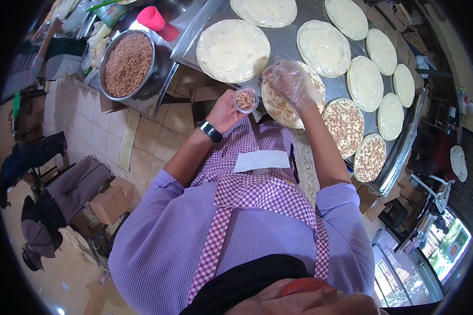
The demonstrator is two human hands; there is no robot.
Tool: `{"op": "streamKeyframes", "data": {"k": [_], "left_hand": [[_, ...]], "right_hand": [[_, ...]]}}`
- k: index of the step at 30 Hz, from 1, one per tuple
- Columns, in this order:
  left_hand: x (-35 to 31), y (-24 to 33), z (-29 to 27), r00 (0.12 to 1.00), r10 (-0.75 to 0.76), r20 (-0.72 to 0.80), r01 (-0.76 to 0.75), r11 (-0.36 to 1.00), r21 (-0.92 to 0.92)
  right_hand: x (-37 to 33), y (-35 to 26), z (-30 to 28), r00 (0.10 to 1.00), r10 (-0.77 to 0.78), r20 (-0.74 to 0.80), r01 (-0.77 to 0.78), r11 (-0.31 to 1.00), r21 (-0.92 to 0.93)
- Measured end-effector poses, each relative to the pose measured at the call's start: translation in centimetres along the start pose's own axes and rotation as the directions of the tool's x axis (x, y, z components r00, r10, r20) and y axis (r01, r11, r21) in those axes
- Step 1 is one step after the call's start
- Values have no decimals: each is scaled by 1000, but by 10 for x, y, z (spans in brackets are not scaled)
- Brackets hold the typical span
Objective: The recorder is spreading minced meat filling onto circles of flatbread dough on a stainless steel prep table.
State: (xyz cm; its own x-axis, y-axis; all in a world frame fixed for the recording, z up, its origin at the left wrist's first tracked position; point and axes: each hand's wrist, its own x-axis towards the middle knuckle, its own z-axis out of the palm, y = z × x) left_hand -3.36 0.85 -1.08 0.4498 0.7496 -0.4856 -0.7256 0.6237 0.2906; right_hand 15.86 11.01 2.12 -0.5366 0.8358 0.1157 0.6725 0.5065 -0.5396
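My left hand point(223, 113) is closed around a small clear plastic cup point(245, 100) with brown crumbs in it. Just to its right, my right hand point(289, 83), in a clear plastic glove, is over a cream-coloured round point(278, 110) partly scattered with crumbs. The glove and motion blur hide how its fingers are set. Two more rounds on the right, a crumb-covered round point(343, 128) and a smaller-looking one point(370, 158), carry the same brown bits. Beyond my hands lies a plain, glossy cream round point(233, 51).
The metal table point(283, 39) bears several other plain rounds point(365, 84) close together. On a side table at left stand a metal bowl point(153, 67) full of brown crumbs and a pink cup point(151, 18). Cardboard boxes point(110, 203) lie at left; another person point(65, 60) is at the far left.
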Motion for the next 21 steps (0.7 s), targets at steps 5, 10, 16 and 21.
{"op": "streamKeyframes", "data": {"k": [5,10,16,21], "left_hand": [[-1,1,7,1000,-10,-12,10,1000,-8],[-7,4,0,1000,11,2,-11,999,31],[-9,7,2,998,21,-53,-17,997,79],[-7,5,1,997,37,-67,-31,996,85]], "right_hand": [[-3,-4,16,997,-79,10,76,911,-405],[-6,0,6,998,43,56,9,715,-699],[12,-13,8,981,177,79,-107,833,-542],[21,-22,26,966,257,-35,-231,791,-567]]}}
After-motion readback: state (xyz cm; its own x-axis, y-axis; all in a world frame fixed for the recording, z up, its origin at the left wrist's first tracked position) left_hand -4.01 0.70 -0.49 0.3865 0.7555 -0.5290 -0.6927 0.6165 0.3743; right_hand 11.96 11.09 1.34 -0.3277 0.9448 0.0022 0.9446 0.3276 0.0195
